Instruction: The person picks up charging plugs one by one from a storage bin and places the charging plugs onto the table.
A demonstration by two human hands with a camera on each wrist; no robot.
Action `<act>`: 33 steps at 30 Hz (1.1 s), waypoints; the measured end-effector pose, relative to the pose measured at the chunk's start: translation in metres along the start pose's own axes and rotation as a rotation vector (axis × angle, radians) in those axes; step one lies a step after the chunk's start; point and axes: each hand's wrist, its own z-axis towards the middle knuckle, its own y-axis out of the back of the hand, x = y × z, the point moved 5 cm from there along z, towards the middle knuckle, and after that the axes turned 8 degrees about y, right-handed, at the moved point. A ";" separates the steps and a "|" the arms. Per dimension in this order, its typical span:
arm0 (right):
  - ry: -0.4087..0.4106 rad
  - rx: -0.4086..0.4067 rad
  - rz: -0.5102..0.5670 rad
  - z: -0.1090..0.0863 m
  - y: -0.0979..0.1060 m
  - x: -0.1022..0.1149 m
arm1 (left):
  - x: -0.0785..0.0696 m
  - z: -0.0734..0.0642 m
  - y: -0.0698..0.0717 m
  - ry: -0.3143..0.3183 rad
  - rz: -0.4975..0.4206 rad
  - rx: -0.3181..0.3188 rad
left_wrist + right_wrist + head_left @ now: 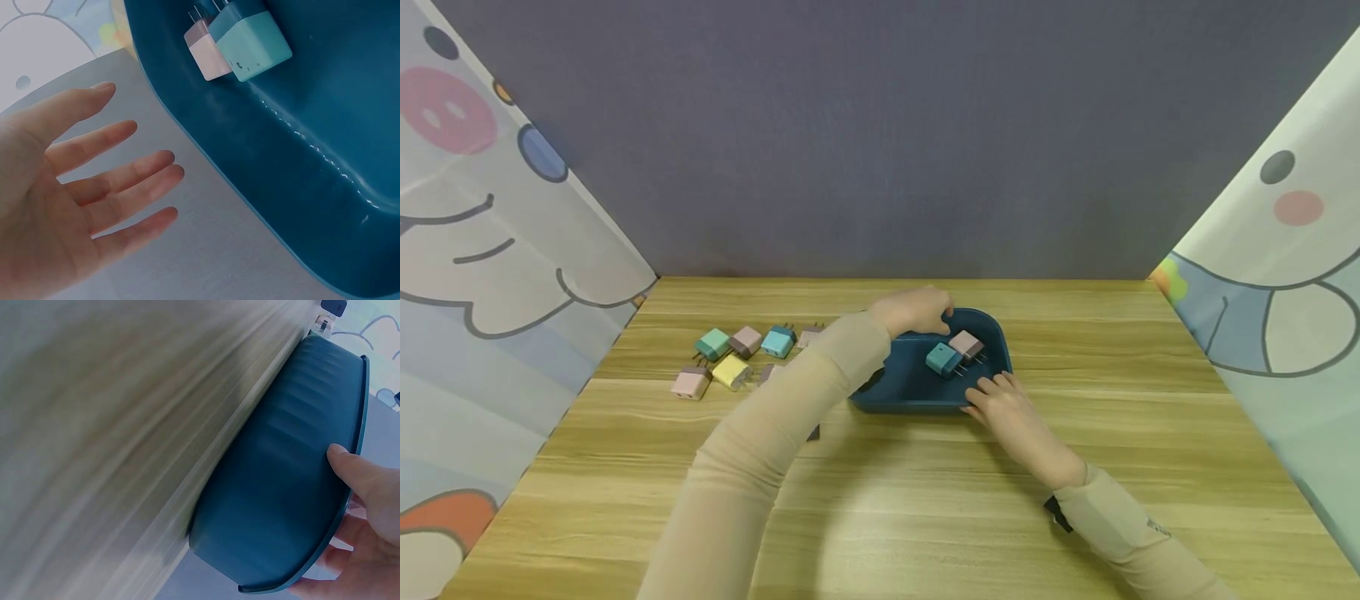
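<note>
A dark blue plastic bin stands on the wooden table in front of me. Inside it, toward the right end, lie a teal charger plug and a pink one, side by side with metal prongs showing. My left hand hovers at the bin's far rim, and in the left wrist view its fingers are spread and relaxed, holding nothing. At the near right corner, my right hand grips the rim, its thumb on the outer wall and the other fingers over the edge.
Left of the bin, several charger plugs lie on the table, among them a yellow one, a green one, a light blue one and a pink one. My left sleeve hides part of this group. A grey wall rises behind.
</note>
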 end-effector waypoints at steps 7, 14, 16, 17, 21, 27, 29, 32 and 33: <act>0.001 -0.010 -0.002 -0.001 0.000 -0.001 | -0.006 0.012 0.001 -0.017 -0.013 -0.016; 0.001 -0.010 -0.003 -0.001 -0.001 -0.002 | -0.013 0.022 0.002 -0.076 0.000 -0.062; 0.001 -0.008 -0.004 -0.001 -0.001 -0.002 | -0.016 0.023 0.000 -0.092 0.010 -0.071; 0.000 -0.007 -0.003 -0.001 -0.001 -0.002 | -0.017 0.025 -0.001 -0.101 0.014 -0.073; 0.001 -0.009 -0.002 -0.001 0.000 -0.002 | -0.024 0.027 -0.005 -0.120 0.034 -0.085; 0.008 -0.019 0.001 -0.001 0.001 -0.001 | -0.033 0.032 -0.012 -0.114 0.054 -0.088; 0.011 -0.021 0.000 -0.002 0.001 -0.001 | -0.035 0.034 -0.014 -0.113 0.067 -0.086; 0.015 -0.021 -0.002 -0.001 0.001 -0.001 | -0.036 0.037 -0.017 -0.111 0.083 -0.077; 0.016 -0.021 -0.002 -0.001 0.001 -0.001 | -0.036 0.038 -0.018 -0.109 0.091 -0.075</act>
